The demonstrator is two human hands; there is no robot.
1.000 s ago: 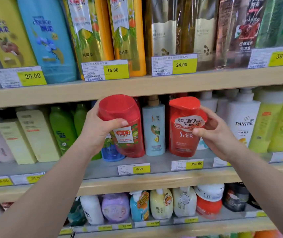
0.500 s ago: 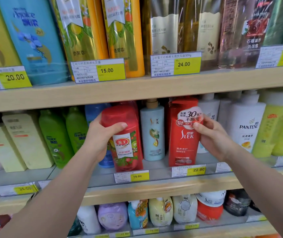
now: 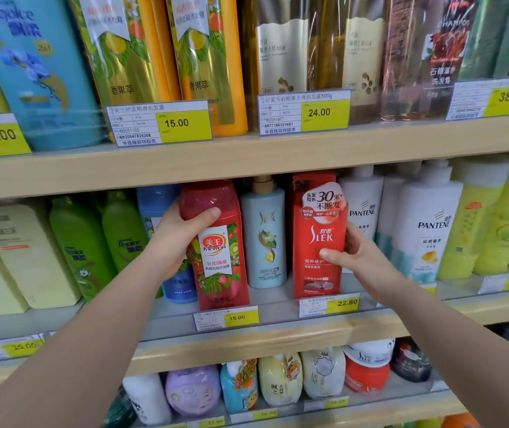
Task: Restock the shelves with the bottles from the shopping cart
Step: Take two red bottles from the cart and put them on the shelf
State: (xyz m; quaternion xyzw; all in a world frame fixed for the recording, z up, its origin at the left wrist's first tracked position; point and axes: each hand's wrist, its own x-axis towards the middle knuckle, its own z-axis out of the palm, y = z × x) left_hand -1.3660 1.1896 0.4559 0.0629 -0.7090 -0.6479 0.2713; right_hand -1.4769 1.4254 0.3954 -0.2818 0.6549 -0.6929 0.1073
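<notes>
Middle shelf (image 3: 247, 327) packed: pale blue Slek bottle (image 3: 264, 239) fills gap between red Mewon bottle (image 3: 216, 245) and red Slek bottle (image 3: 318, 239). Upper shelf board (image 3: 247, 159) just above caps. Bare strip along front edge.

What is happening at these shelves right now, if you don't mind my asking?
A person is stocking the middle shelf with two red shampoo bottles at once. The left hand grips the red Mewon bottle, and the right hand holds the red Slek bottle. Both bottles stand upright at the shelf front, either side of a pale blue bottle, not yet released.
</notes>
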